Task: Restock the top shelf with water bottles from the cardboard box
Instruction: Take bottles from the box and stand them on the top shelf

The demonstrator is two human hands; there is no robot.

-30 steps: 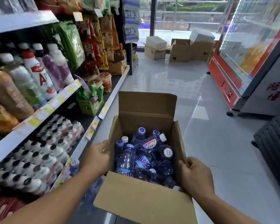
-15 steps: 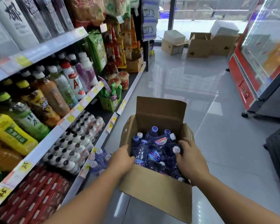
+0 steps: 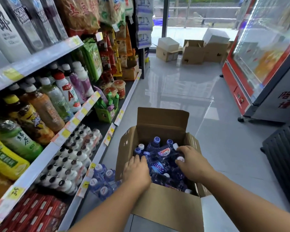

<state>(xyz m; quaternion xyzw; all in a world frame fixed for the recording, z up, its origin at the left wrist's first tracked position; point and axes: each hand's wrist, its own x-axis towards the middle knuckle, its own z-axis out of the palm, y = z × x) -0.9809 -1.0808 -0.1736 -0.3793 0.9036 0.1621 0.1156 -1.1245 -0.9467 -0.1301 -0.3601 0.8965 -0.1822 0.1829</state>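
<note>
An open cardboard box point(image 3: 159, 208) stands on the floor beside the shelving. It holds several purple-tinted water bottles point(image 3: 162, 152) with blue and white caps, some upright and some lying. My left hand point(image 3: 137, 171) reaches into the box's left side, and its fingertips dip among the bottles beside a blue-capped one. My right hand point(image 3: 192, 163) is in the right side, with fingers and thumb curled round the end of a lying bottle near a white cap point(image 3: 180, 159). The highest shelf in view point(image 3: 40, 55), upper left, carries tall clear bottles.
Lower shelves on the left hold drinks, yoghurt bottles and red cartons. A pack of water bottles point(image 3: 102, 180) sits on the bottom shelf by the box. A red display freezer point(image 3: 233, 84) lines the right. More cardboard boxes point(image 3: 192, 54) stand at the aisle's end, and a dark ribbed unit point(image 3: 285, 158) is at right.
Both hands left the box's outer sides and went inside onto the bottles. The view has risen and pulled back, so more of the upper shelves shows.
</note>
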